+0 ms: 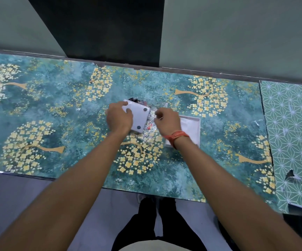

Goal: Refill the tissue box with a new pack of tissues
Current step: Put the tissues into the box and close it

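The left hand (118,118) gripped the upturned box base (139,117); right of it, the right hand (166,120) pinched the plastic wrapper (151,126), probably mid-unwrapping. Next, freeing the tissues.

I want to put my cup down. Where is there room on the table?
Wide bare tabletop lies left of the left hand, and some between the white tray and the green mat. The middle is crowded: box, crinkly wrapper, right hand.
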{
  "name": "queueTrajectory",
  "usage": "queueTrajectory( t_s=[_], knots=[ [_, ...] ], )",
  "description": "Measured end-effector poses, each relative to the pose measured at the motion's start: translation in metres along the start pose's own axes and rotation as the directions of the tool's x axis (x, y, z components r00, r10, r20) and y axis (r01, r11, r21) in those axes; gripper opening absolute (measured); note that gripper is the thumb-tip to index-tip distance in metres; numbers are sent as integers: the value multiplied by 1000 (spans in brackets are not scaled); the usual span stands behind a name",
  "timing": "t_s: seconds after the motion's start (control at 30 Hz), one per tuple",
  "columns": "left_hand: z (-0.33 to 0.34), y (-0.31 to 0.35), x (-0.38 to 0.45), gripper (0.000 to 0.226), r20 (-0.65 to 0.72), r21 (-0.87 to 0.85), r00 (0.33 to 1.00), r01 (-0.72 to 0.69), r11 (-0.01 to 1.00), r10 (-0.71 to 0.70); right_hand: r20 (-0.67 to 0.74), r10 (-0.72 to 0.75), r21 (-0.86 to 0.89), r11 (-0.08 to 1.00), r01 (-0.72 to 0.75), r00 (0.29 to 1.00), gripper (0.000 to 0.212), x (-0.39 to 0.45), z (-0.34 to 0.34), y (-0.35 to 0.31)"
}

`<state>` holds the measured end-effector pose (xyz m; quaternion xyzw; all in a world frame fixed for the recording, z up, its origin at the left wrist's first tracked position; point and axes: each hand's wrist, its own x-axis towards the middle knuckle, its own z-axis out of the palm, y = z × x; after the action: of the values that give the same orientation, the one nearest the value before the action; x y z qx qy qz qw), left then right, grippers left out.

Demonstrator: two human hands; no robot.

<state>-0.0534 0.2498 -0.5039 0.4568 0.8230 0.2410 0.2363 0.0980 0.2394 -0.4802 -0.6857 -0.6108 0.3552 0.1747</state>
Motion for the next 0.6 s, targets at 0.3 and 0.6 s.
queueTrajectory(
  t_s=[0.3,0.6],
  knots=[
    [-3,-30,18,17,116,98,992,42,994,-53,108,235,25,971,-239,966,18,10,61,-6],
    [-13,14,-30,28,-75,-250,997,-1,968,-19,-177,321,415,881,-225,930,37,-3,7,1]
  ],
)
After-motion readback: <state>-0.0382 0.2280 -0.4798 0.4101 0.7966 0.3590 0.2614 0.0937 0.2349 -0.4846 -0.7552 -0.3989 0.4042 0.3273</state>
